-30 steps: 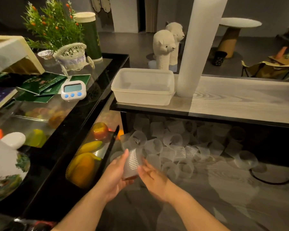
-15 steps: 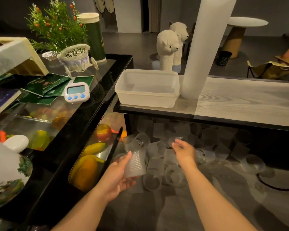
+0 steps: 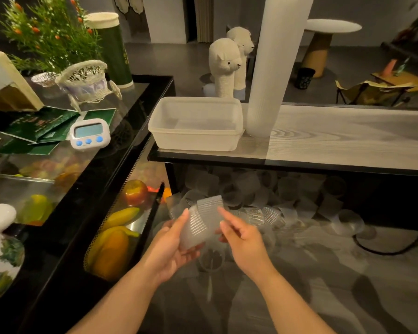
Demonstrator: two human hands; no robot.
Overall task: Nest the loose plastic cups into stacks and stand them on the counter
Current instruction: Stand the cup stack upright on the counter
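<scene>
My left hand (image 3: 171, 247) grips a short stack of ribbed translucent plastic cups (image 3: 196, 231), held on its side above the lower worktop. My right hand (image 3: 243, 237) pinches another ribbed cup (image 3: 210, 204) at the stack's upper end, its base partly inside the stack. Several loose clear cups (image 3: 270, 196) lie tumbled on the lower worktop under the shelf edge. A tall white column of nested cups (image 3: 273, 75) stands upright on the pale wood counter (image 3: 336, 141).
An empty plastic tub (image 3: 196, 124) sits on the counter left of the tall column. A black glass display case (image 3: 65, 189) with fruit inside borders the left, a white timer (image 3: 89, 133) on top. A black cable (image 3: 386, 249) loops at right.
My right hand reached out to the loose pile, then came back with a cup to the stack that my left hand holds. The view shifted slightly.
</scene>
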